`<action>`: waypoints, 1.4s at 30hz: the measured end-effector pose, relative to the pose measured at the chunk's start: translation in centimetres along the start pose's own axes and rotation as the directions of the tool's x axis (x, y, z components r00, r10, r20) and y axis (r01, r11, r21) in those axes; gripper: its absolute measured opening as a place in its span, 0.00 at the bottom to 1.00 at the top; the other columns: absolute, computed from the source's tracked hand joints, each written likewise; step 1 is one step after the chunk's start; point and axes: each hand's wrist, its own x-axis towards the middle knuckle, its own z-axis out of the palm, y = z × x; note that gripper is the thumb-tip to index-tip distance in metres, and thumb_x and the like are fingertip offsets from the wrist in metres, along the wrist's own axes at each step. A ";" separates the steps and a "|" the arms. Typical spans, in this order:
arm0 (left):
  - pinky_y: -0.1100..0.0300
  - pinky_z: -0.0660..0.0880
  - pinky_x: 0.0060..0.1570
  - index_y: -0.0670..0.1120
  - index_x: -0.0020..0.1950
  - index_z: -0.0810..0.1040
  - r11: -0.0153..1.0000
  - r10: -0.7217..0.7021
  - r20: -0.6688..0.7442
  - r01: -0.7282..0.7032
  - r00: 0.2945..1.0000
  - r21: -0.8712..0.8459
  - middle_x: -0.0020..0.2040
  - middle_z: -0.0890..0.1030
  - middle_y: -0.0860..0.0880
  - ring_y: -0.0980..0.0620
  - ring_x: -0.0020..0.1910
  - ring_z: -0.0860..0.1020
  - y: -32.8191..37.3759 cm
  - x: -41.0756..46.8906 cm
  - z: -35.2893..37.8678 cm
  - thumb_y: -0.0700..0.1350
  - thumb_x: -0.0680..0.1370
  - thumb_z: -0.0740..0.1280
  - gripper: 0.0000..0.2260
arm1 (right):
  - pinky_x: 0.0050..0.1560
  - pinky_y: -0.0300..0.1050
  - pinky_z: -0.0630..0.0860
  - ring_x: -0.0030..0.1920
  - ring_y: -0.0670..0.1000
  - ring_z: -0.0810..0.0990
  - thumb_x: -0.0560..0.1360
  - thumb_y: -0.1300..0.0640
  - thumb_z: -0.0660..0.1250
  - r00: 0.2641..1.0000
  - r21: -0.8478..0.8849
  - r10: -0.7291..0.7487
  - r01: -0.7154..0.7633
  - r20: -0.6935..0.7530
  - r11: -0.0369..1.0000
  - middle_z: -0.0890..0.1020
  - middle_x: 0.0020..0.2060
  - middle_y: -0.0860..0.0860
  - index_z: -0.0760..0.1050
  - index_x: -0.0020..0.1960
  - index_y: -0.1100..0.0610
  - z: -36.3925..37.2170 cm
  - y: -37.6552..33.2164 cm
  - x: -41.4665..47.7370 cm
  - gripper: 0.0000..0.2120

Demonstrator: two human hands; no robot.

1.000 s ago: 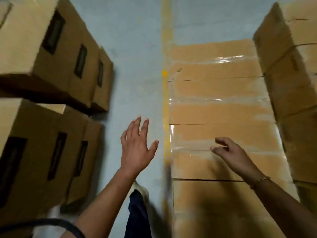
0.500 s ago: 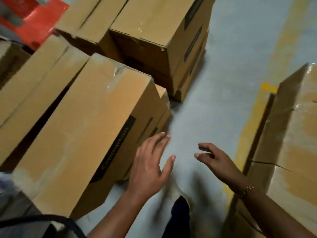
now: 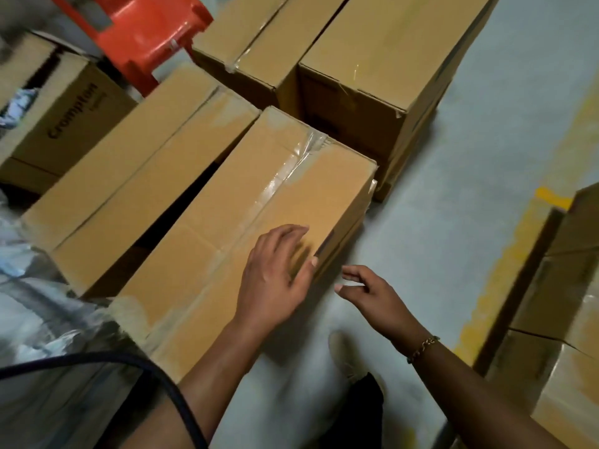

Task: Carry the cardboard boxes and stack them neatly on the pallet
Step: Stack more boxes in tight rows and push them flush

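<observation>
A long taped cardboard box point(image 3: 246, 222) lies nearest me, running from lower left to the upper right. My left hand point(image 3: 275, 277) is spread over its near right top edge, fingers straight, holding nothing. My right hand point(image 3: 372, 296) hovers just off the box's right side above the floor, fingers loosely bent and empty, apart from the cardboard. A stack of boxes point(image 3: 570, 303) stands at the right edge; whatever it stands on is hidden.
More cardboard boxes lie alongside: one to the left point(image 3: 129, 170), a tall stack behind point(image 3: 382, 69), a printed box point(image 3: 64, 124) at far left. An orange plastic stool point(image 3: 142, 30) sits at top. Grey floor point(image 3: 470, 189) with a yellow line point(image 3: 509, 273) runs between the piles. My foot point(image 3: 346, 358) is below.
My view swung left from the stack at the right to the loose boxes. Both hands moved toward the nearest box; the left now lies over its top edge.
</observation>
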 end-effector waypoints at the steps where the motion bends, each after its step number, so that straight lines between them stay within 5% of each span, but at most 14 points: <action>1: 0.50 0.73 0.64 0.50 0.73 0.75 1.000 -0.017 0.003 0.017 1.000 0.008 0.68 0.75 0.52 0.51 0.68 0.71 -1.0 -0.3 -0.9 0.55 0.81 0.64 0.21 | 0.61 0.41 0.73 0.64 0.44 0.77 0.78 0.48 0.71 1.000 0.008 0.000 0.000 0.001 1.000 0.78 0.66 0.45 0.73 0.71 0.48 0.8 -0.4 -0.4 0.23; 13: 0.49 0.67 0.64 0.51 0.72 0.75 0.978 -0.096 0.091 0.077 0.991 0.194 0.69 0.73 0.50 0.48 0.69 0.69 -12.8 -5.9 -9.7 0.64 0.78 0.58 0.27 | 0.70 0.58 0.73 0.67 0.48 0.76 0.79 0.48 0.70 0.998 0.127 0.042 -0.035 -0.055 0.991 0.76 0.70 0.46 0.69 0.74 0.47 11.8 0.5 -5.2 0.25; 18: 0.43 0.65 0.68 0.50 0.76 0.69 0.955 -0.263 0.129 0.239 0.956 0.174 0.73 0.70 0.46 0.43 0.73 0.66 -18.9 -5.2 -12.1 0.66 0.76 0.60 0.33 | 0.71 0.58 0.72 0.71 0.52 0.72 0.79 0.47 0.70 0.985 0.173 0.094 -0.069 -0.145 0.983 0.70 0.75 0.46 0.63 0.78 0.47 16.9 0.9 -4.8 0.31; 24: 0.46 0.69 0.69 0.46 0.82 0.60 0.966 -0.259 0.205 0.257 0.944 0.035 0.76 0.64 0.45 0.43 0.73 0.68 -24.5 -3.2 -13.5 0.59 0.80 0.68 0.35 | 0.65 0.46 0.72 0.64 0.43 0.74 0.81 0.48 0.67 0.932 0.354 0.142 -0.016 -0.334 0.935 0.72 0.61 0.35 0.61 0.74 0.43 23.5 -0.1 -3.5 0.25; 28: 0.47 0.67 0.71 0.47 0.83 0.57 0.963 -0.257 0.268 0.268 0.929 -0.007 0.79 0.62 0.46 0.43 0.76 0.66 -25.9 -1.7 -13.2 0.57 0.81 0.67 0.35 | 0.68 0.51 0.73 0.66 0.48 0.76 0.79 0.44 0.68 0.857 0.386 0.171 0.035 -0.486 0.922 0.74 0.70 0.43 0.60 0.78 0.45 26.2 -0.5 -2.3 0.30; 32: 0.49 0.70 0.67 0.51 0.81 0.63 0.925 -0.307 0.359 0.365 0.881 -0.106 0.74 0.74 0.47 0.44 0.71 0.73 -26.7 -1.1 -12.3 0.58 0.81 0.68 0.31 | 0.61 0.41 0.71 0.58 0.40 0.76 0.78 0.41 0.69 0.792 0.376 0.177 0.070 -0.584 0.924 0.76 0.61 0.35 0.62 0.75 0.41 27.5 -0.5 -1.2 0.30; 38: 0.48 0.73 0.64 0.52 0.76 0.67 0.917 -0.258 0.340 0.340 0.904 -0.209 0.65 0.78 0.50 0.48 0.64 0.76 -23.2 -3.6 -12.1 0.52 0.81 0.70 0.25 | 0.58 0.38 0.73 0.53 0.32 0.77 0.71 0.33 0.69 0.744 0.414 0.198 0.114 -0.638 0.903 0.75 0.55 0.27 0.63 0.70 0.34 26.1 1.4 -3.7 0.31; 42: 0.41 0.72 0.67 0.56 0.76 0.66 0.948 -0.174 0.380 0.258 0.909 -0.184 0.69 0.77 0.49 0.45 0.68 0.74 -18.5 -5.5 -10.2 0.58 0.80 0.69 0.26 | 0.49 0.21 0.68 0.48 0.23 0.74 0.73 0.38 0.71 0.696 0.466 0.257 0.125 -0.670 0.876 0.72 0.53 0.24 0.65 0.61 0.32 23.7 3.5 -8.2 0.22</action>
